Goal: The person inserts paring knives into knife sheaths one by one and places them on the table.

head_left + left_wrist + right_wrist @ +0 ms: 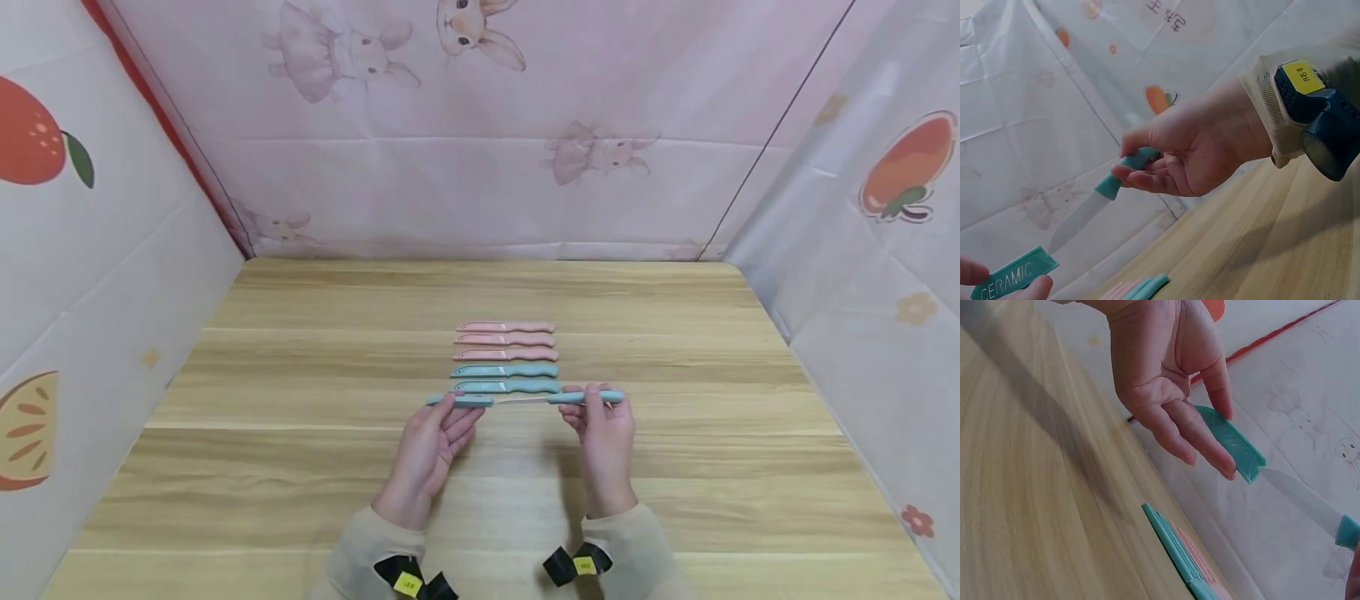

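My left hand (427, 450) pinches a teal knife sheath (1016, 275) marked CERAMIC between thumb and fingers. Opposite it, my right hand (604, 450) grips the teal handle (585, 397) of a knife whose white blade (1079, 220) is bare. The blade's tip is right at the sheath's open end, as the right wrist view shows. Both pieces are held up over the table, roughly in one line. Just beyond them lie two sheathed teal knives (506, 371) and three sheathed pink knives (506, 340), side by side in a column with handles to the right.
The wooden table (262, 475) stretches out on all sides of the knives. Printed cloth walls enclose it at the back (465, 200), left and right. Black wrist cameras (577, 565) with yellow labels are strapped over both sleeves.
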### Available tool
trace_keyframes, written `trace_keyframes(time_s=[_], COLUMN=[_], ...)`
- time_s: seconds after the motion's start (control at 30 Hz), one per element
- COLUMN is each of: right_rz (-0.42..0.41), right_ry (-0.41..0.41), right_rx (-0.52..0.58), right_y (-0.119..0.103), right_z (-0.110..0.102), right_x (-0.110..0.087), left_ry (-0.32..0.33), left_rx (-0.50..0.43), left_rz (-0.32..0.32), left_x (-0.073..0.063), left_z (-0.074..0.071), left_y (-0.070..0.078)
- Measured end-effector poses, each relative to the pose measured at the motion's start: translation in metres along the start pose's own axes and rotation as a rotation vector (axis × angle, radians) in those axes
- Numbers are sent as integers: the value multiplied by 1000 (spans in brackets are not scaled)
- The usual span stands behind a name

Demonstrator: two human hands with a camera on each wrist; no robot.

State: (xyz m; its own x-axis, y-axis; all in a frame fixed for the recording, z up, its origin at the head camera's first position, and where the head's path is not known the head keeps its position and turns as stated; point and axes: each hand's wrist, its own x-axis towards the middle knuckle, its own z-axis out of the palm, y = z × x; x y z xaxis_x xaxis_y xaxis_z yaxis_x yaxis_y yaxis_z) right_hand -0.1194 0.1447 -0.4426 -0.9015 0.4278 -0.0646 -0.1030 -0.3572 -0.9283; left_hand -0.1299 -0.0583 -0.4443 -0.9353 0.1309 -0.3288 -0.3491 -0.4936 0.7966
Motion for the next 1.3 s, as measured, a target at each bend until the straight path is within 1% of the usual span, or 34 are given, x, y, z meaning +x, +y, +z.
trace_keyframes(time_s=[0.23,0.47,0.7,0.87,1.1,1.3], right_rz=[-1,3,11,17,9,4], right_ry=[-6,-5,6,13,14,15], right_rx=[-36,-70,-95,-79,-46,-21], right_y=[5,6,13,17,20,22], right_z=[-1,2,3,3,6,8], right_x=[0,-2,-4,-3,-3,-3], left_ry=[-22,-15,-12,-10,-33,-32], left_rx=[15,9,-5,-22,-33,-34], left_rz=[16,16,14,0,11,9], left_x=[1,-2,-3,-3,-3,-4], left_z=[1,4,5,5,5,5], left_y=[-1,2,2,1,1,1])
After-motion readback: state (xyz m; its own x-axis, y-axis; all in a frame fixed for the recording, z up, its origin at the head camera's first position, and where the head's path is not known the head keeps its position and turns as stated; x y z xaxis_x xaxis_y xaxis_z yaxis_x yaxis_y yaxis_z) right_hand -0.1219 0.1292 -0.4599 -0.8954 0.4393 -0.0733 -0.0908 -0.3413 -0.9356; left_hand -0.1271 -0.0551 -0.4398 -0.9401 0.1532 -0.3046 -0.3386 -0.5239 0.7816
